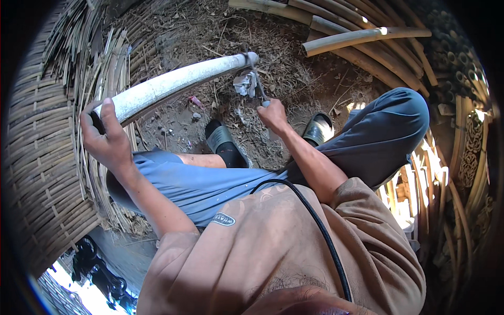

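A thick, pale bamboo length slants across in front of me, its far end raised to the right. My left hand is wrapped round its near left end, thumb on top. In a closed fist, my right hand grips the handle of a knife-like tool with a narrow dark blade. The blade reaches up to the bamboo's far end and seems to lie across it; the exact contact is too small to tell. Just under that end is a crumpled whitish scrap.
Several bamboo poles lie at the far right, with more stacked at the right edge. Split strips and a woven bamboo panel stand on the left. Dry litter covers the dirt ground. My sandalled feet are below the bamboo.
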`<state>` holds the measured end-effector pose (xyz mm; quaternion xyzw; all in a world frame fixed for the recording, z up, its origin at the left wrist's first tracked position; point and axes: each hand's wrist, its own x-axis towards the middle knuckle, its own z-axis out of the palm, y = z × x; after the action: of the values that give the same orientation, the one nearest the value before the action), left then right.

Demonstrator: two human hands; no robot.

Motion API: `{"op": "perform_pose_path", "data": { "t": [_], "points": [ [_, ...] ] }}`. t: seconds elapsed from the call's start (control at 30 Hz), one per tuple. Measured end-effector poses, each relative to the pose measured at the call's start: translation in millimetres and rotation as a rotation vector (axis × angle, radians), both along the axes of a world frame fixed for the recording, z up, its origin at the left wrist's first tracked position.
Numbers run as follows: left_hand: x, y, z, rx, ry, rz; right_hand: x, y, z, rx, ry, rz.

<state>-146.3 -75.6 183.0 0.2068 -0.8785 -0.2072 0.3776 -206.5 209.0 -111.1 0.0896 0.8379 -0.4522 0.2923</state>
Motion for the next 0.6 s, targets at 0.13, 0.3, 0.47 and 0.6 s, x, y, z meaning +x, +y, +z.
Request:
{"op": "perform_pose_path", "data": {
  "t": [0.13, 0.3, 0.47, 0.6],
  "points": [
    [-6, 12, 11, -0.075, 0.002, -0.023, 2, -24, 31, -0.142, 0.235, 0.087],
    [-4, 0, 6, -0.105, -0.023, -0.002, -1, -3, 5, -0.003, 0.188, 0.098],
    [1, 7, 7, -0.043, -0.058, 0.038, 8, -22, 29, -0.122, 0.176, 0.046],
    [-2, 6, 10, -0.091, -0.025, -0.023, -5, -20, 49, -0.147, 0.244, 0.227]
  ]
}}
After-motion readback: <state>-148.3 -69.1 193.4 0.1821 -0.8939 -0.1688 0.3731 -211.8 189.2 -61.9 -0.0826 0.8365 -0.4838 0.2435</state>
